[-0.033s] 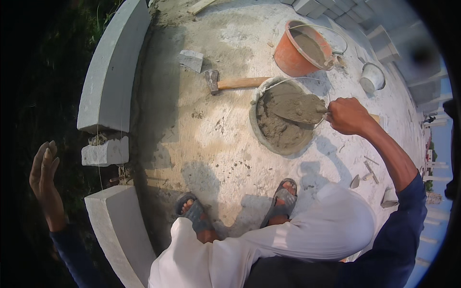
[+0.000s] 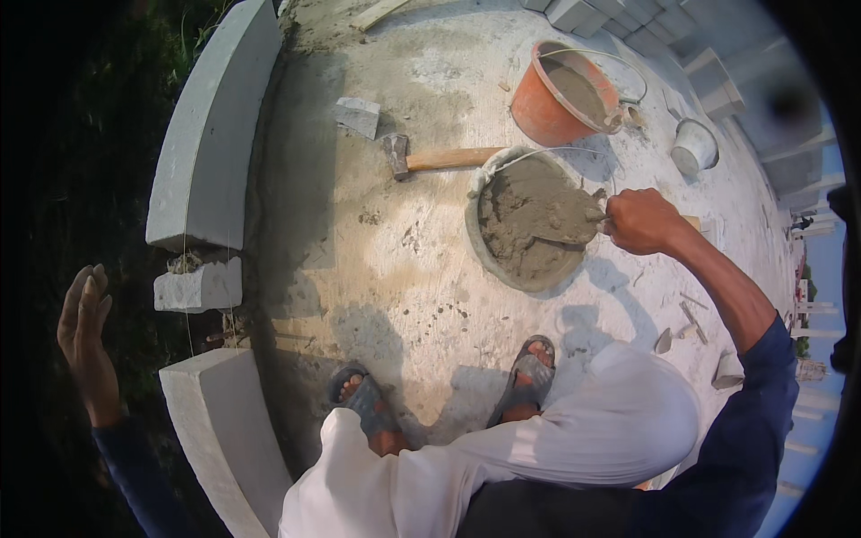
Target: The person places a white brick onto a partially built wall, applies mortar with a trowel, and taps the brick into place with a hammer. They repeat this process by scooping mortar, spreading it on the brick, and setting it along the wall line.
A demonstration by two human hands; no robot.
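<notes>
My right hand (image 2: 644, 221) is closed around the handle of a trowel (image 2: 595, 216). Its blade lies in grey wet mortar (image 2: 529, 206) and is mostly covered by it. The mortar fills a dark bucket (image 2: 473, 235) with a thin wire handle. My left hand (image 2: 88, 345) is raised at the far left, beyond the block wall, with its fingers stretched out and nothing in it. Nearest to it is a small broken block piece (image 2: 199, 286), sitting in the gap between a long pale block (image 2: 204, 143) and a nearer block (image 2: 224, 421).
A hammer (image 2: 448, 159) lies against the bucket's far side. Behind stands an orange bucket (image 2: 547, 108) of mortar, with a small pail (image 2: 693, 148) to its right. A block chunk (image 2: 358, 117) rests on the floor. Thin strings (image 2: 186, 309) cross the wall gap. Stacked blocks (image 2: 646, 22) stand far right.
The trowel blade, heaped with mortar above the bucket before, now sits lower and tilted in the mortar. My right hand has turned and shifted slightly. My left hand stays nearly still.
</notes>
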